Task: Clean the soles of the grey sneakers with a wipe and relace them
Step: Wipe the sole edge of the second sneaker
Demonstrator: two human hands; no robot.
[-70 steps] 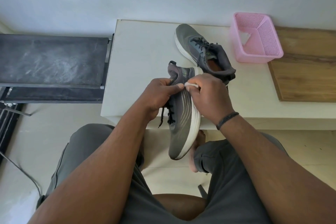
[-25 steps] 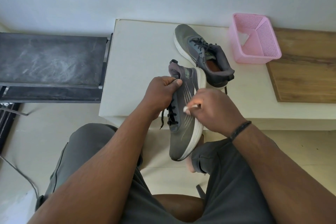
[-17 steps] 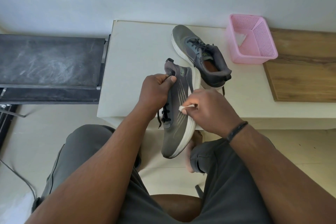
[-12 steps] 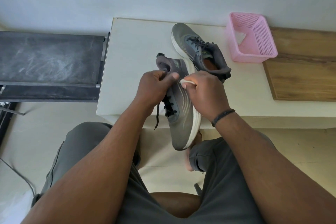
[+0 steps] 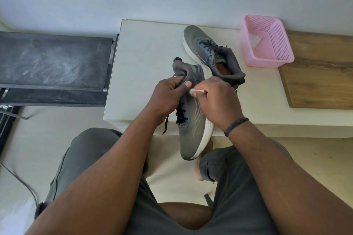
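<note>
I hold a grey sneaker with a white sole over the table's front edge, toe pointing toward me and sole turned to the right. My left hand grips its collar near the black laces. A small white wipe is pinched in my right hand, which presses it against the upper side of the shoe by the sole edge. The second grey sneaker lies on the white table behind, laced, toe pointing away.
A pink perforated basket with a white wipe inside stands at the back right of the table. A wooden board lies to the right. A dark bench sits left of the table. My knees are below.
My right hand rubbed the wipe down the sneaker's side toward the middle, then came back up near the heel. The sneaker shifted slightly in my left hand.
</note>
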